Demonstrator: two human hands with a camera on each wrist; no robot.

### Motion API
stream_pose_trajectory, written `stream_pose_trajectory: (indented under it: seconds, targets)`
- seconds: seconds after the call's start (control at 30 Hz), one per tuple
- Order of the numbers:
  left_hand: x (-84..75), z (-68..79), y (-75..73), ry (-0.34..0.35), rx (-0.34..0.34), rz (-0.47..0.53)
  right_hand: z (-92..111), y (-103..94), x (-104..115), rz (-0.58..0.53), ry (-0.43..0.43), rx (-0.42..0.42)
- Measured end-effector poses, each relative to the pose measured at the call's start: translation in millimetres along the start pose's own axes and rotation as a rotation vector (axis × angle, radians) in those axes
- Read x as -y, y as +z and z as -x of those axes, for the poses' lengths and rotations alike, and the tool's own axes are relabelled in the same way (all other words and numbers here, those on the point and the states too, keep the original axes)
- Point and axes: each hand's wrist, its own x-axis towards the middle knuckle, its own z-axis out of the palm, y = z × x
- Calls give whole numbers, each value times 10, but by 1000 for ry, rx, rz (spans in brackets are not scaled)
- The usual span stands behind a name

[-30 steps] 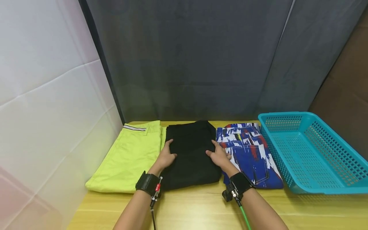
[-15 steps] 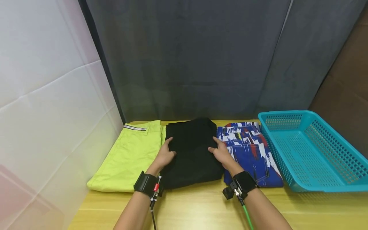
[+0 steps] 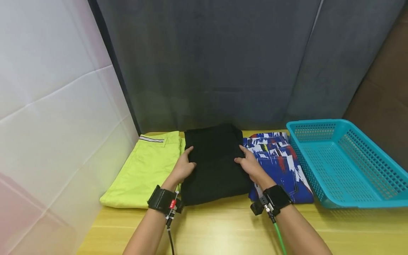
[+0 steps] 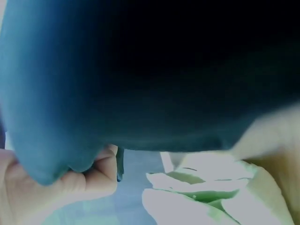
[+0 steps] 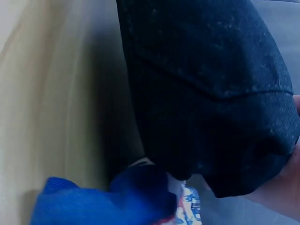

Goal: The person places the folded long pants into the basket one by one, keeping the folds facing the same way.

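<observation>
Both hands hold a folded black garment [image 3: 216, 166] by its two sides, thumbs on top and the other fingers partly hidden beneath it. My left hand [image 3: 183, 168] grips its left side, beside folded lime-yellow trousers [image 3: 145, 170] with a striped waistband tab. On the other side my right hand [image 3: 252, 165] grips it in front of folded blue, white and red patterned trousers [image 3: 283, 177]. The left wrist view shows the black cloth [image 4: 178, 93] sagging over curled fingers [image 4: 101, 180]. In the right wrist view the garment [image 5: 206, 103] hangs above the wood surface.
A turquoise plastic basket [image 3: 353, 204] stands at the right, close against the patterned trousers. Behind the yellow wooden table [image 3: 216, 233] hangs a dark grey curtain [image 3: 207, 63]. A white cloth wall [image 3: 60, 117] borders the left side. Cables trail from both wrist straps.
Held in both hands, the black garment has risen and moved slightly right and away from me. The other clothes and the basket keep their places; the head view shifts a little.
</observation>
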Motion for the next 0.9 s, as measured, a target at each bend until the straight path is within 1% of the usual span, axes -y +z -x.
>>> stream_pose_trajectory:
  seconds: [0.2,0.37,0.6,0.73,0.9]
  targets:
    - [-109,58,-10,14,26,38,42,-70,73,17,-22,-6]
    - [-189,90,15,22,40,62,96,-156,124,12,-27,5]
    - [-233,119,107,25,70,113,150,-274,156,73,-23,6]
    - [-265,119,153,40,90,146,187,-355,173,72,-25,13]
    - [-355,118,204,49,127,151,263,-480,183,67,-12,13]
